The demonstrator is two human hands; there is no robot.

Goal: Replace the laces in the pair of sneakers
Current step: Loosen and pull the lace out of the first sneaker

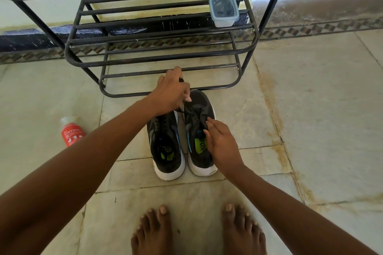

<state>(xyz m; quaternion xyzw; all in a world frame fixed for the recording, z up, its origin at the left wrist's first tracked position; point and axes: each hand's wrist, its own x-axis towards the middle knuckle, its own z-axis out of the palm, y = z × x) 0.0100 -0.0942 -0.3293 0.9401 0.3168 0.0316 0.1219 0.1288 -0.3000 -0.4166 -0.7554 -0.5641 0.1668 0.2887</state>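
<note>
**Both hands at the laces of the right sneaker**

Curled fingers of the left hand (169, 91) pinch a dark lace (179, 109), drawn up from the right sneaker (200, 130); the right hand (220, 143) rests on that shoe's tongue, fingertips pressing at the lacing, holding nothing that can be made out; the left sneaker (166, 147) stands just beside it, touching or nearly so, toes pointing far; both sit on the tiled floor (310, 109) near a black metal rack (161, 56); a lidded plastic box (223, 10) sits on a rack shelf at far right; a red bottle (71, 131) lies at left; bare feet (199, 232) show at the near edge.
</note>
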